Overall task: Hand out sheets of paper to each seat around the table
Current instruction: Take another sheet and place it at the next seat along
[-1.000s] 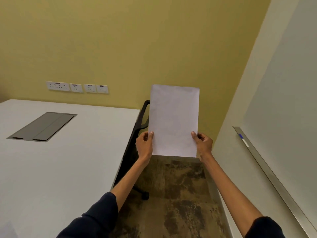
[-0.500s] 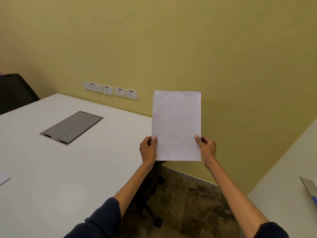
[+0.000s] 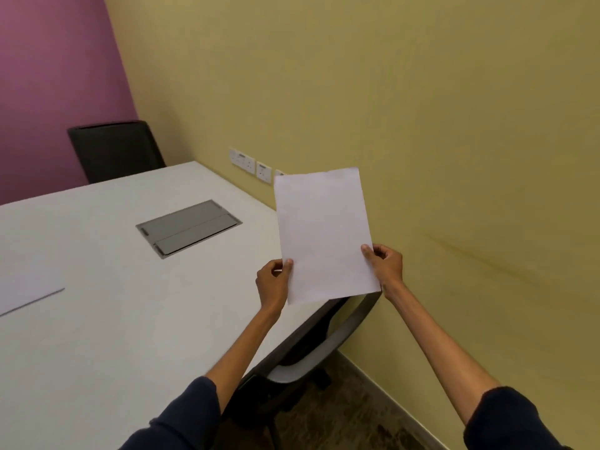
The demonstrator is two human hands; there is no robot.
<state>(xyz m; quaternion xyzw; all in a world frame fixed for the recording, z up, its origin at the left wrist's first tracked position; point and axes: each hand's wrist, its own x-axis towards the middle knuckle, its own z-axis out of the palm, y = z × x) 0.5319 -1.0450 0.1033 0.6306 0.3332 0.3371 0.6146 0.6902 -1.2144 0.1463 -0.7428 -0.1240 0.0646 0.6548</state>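
Fingers (image 3: pixel 287 264) of my left hand (image 3: pixel 272 282) pinch the lower left edge of the sheet of paper (image 3: pixel 324 235); my right hand (image 3: pixel 386 263) pinches the lower right edge, thumb in front. The sheet is held upright, tilted slightly left, above the right edge of the table (image 3: pixel 97 319).

Compared with half a second ago, the view has swung left: a purple wall (image 3: pixel 55 76) is now visible, the black chair (image 3: pixel 115 149) at the far edge shows in full, and the whiteboard side is gone.

By size: the white table; the chair (image 3: pixel 311 339) tucked under its right edge; a second sheet (image 3: pixel 26 282) flat at the left edge; the closed grey cable hatch (image 3: pixel 190 227) set in the tabletop, contents not visible; wall sockets (image 3: pixel 250 164).
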